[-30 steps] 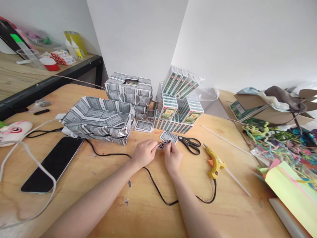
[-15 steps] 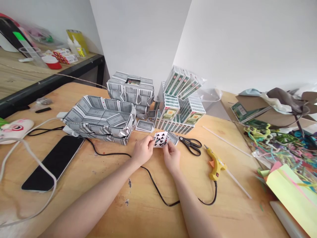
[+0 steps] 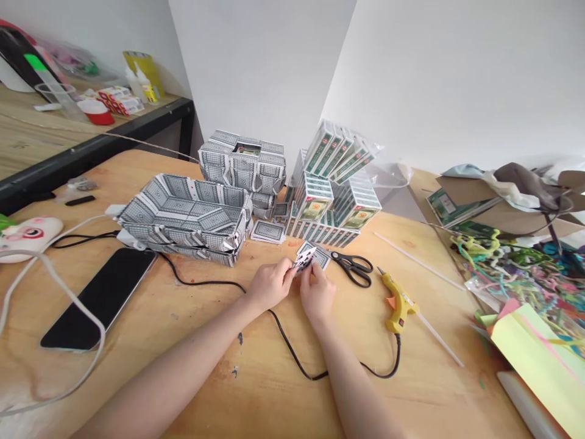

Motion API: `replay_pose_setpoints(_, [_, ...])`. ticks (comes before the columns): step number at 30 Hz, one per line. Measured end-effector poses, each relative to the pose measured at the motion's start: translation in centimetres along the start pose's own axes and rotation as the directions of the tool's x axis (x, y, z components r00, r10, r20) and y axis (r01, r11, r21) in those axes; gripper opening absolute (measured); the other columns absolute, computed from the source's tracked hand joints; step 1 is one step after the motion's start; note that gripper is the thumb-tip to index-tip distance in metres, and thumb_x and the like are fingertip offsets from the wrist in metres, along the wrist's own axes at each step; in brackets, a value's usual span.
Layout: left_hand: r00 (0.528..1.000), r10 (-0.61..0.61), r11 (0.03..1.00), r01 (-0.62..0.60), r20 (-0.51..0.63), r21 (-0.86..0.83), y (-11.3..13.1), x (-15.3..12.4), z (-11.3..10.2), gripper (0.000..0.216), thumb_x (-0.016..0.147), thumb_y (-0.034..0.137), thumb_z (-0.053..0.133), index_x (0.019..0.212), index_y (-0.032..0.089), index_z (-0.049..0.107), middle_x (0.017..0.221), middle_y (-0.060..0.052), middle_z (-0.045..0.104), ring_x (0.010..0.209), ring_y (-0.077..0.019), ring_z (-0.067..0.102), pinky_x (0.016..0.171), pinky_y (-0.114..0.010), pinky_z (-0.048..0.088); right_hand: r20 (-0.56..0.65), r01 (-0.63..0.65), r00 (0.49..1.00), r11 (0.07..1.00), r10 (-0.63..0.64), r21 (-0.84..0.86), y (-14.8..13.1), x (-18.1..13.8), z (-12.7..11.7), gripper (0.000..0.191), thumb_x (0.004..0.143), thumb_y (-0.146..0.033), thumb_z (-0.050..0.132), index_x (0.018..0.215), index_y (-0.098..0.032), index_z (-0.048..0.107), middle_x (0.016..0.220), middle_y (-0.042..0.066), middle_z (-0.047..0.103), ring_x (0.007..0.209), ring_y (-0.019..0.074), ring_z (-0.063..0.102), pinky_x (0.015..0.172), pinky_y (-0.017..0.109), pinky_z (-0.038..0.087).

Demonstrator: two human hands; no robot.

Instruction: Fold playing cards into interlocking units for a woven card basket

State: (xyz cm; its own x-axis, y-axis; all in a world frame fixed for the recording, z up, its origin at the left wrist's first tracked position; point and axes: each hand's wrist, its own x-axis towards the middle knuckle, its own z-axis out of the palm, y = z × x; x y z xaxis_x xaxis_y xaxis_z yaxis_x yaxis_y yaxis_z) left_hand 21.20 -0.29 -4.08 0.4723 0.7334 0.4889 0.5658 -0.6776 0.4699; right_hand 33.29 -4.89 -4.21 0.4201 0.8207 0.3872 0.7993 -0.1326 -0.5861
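My left hand (image 3: 269, 285) and my right hand (image 3: 316, 294) meet over the wooden table (image 3: 192, 341), both pinching one small playing card (image 3: 304, 258) with black club pips, bent between the fingertips. Just behind it a face-down card (image 3: 320, 256) lies flat. A tray-shaped box built of folded cards (image 3: 185, 218) stands to the left, with a taller card-built box (image 3: 243, 164) behind it. A stack of boxed card decks (image 3: 333, 198) rises behind my hands.
Black scissors (image 3: 354, 267) and a yellow glue gun (image 3: 397, 300) lie right of my hands, its black cord (image 3: 292, 353) running under my forearms. A phone (image 3: 98, 297) lies at left. Coloured pipe cleaners (image 3: 516, 262) and paper (image 3: 539, 353) crowd the right edge.
The card was held low, then lifted face up showing its clubs, and now it is folded narrower between both hands, which have dropped slightly toward the table.
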Motion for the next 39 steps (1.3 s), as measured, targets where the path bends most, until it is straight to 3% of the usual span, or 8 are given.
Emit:
replay_pose_setpoints(5, [0.996, -0.056, 0.997, 0.06, -0.067, 0.048, -0.7, 0.1, 0.2, 0.015, 0.086, 0.026, 0.038, 0.075, 0.019, 0.045, 0.054, 0.0, 0.058, 0.046, -0.0135, 0.055, 0.045, -0.024, 0.031, 0.096, -0.088, 0.993, 0.969, 0.067, 0.232, -0.2, 0.6, -0.4, 0.024, 0.081, -0.033, 0.042, 0.07, -0.019, 0.058, 0.057, -0.002, 0.054, 0.048, 0.012, 0.044, 0.05, 0.023, 0.038])
replay_pose_setpoints(11, [0.997, -0.056, 0.998, 0.057, -0.055, 0.011, -0.5, 0.1, 0.0, 0.016, 0.086, 0.026, 0.039, 0.075, 0.019, 0.047, 0.054, 0.001, 0.057, 0.047, -0.0117, 0.054, 0.047, -0.023, 0.032, 0.046, 0.026, 0.998, 0.961, -0.04, 0.276, 0.4, 1.1, -0.1, 0.021, 0.08, -0.027, 0.043, 0.073, -0.018, 0.061, 0.08, 0.007, 0.062, 0.078, 0.0189, 0.055, 0.074, 0.032, 0.044])
replay_pose_setpoints(20, [0.997, -0.066, 0.986, 0.071, 0.039, -0.15, 0.6, -0.1, 0.1, 0.017, 0.086, 0.027, 0.039, 0.071, 0.019, 0.045, 0.054, 0.002, 0.057, 0.046, -0.0114, 0.054, 0.046, -0.022, 0.034, -0.048, 0.079, 0.996, 0.997, -0.078, 0.025, 0.1, 0.6, 0.1, 0.014, 0.08, -0.024, 0.042, 0.068, -0.019, 0.049, 0.074, 0.007, 0.053, 0.071, 0.0195, 0.049, 0.065, 0.033, 0.041])
replay_pose_setpoints(24, [0.969, -0.24, 0.902, 0.242, 0.052, -0.356, 0.2, 0.5, -0.2, 0.015, 0.084, 0.028, 0.042, 0.071, 0.019, 0.044, 0.057, 0.001, 0.06, 0.05, -0.0122, 0.058, 0.048, -0.022, 0.039, 0.017, -0.035, 0.999, 0.968, 0.031, 0.247, 0.0, 0.7, 0.0, 0.015, 0.079, -0.029, 0.045, 0.073, -0.018, 0.053, 0.076, 0.006, 0.057, 0.071, 0.0183, 0.052, 0.066, 0.032, 0.043])
replay_pose_setpoints(26, [0.93, -0.339, 0.756, 0.358, 0.139, -0.548, -0.3, 1.0, -0.2, 0.015, 0.084, 0.029, 0.043, 0.073, 0.019, 0.044, 0.059, 0.001, 0.062, 0.051, -0.0128, 0.06, 0.048, -0.022, 0.043, 0.126, -0.162, 0.985, 0.872, 0.116, 0.463, 0.0, 1.1, -0.1, 0.018, 0.079, -0.033, 0.047, 0.079, -0.017, 0.055, 0.079, 0.006, 0.06, 0.074, 0.0187, 0.055, 0.068, 0.032, 0.045])
replay_pose_setpoints(30, [0.879, -0.341, 0.451, 0.464, 0.334, -0.762, -0.9, 1.7, -0.2, 0.013, 0.082, 0.03, 0.044, 0.074, 0.019, 0.044, 0.056, 0.002, 0.061, 0.047, -0.0142, 0.061, 0.045, -0.025, 0.048, 0.39, -0.426, 0.904, 0.459, 0.175, 0.78, -0.3, 1.8, -0.1, 0.031, 0.085, -0.039, 0.033, 0.085, -0.017, 0.055, 0.09, 0.009, 0.063, 0.079, 0.0213, 0.059, 0.062, 0.032, 0.048])
replay_pose_setpoints(35, [0.869, -0.27, 0.419, 0.494, 0.415, -0.762, -0.6, 1.8, -0.4, 0.016, 0.079, 0.028, 0.049, 0.069, 0.018, 0.042, 0.05, 0.004, 0.058, 0.043, -0.0133, 0.059, 0.041, -0.022, 0.044, 0.651, -0.655, 0.755, 0.101, 0.073, 0.749, -1.1, 1.8, -0.1, 0.036, 0.086, -0.043, 0.033, 0.094, -0.017, 0.055, 0.083, 0.007, 0.064, 0.057, 0.0176, 0.056, 0.05, 0.031, 0.045])
replay_pose_setpoints(39, [0.86, -0.265, 0.415, 0.511, 0.437, -0.753, -0.5, 1.7, -0.4, 0.016, 0.078, 0.027, 0.049, 0.068, 0.018, 0.042, 0.05, 0.004, 0.058, 0.042, -0.0131, 0.058, 0.041, -0.021, 0.043, 0.656, -0.652, 0.751, -0.075, 0.073, 0.755, -1.5, 1.3, -0.1, 0.03, 0.082, -0.041, 0.043, 0.09, -0.017, 0.058, 0.081, 0.006, 0.065, 0.055, 0.0156, 0.056, 0.05, 0.028, 0.044])
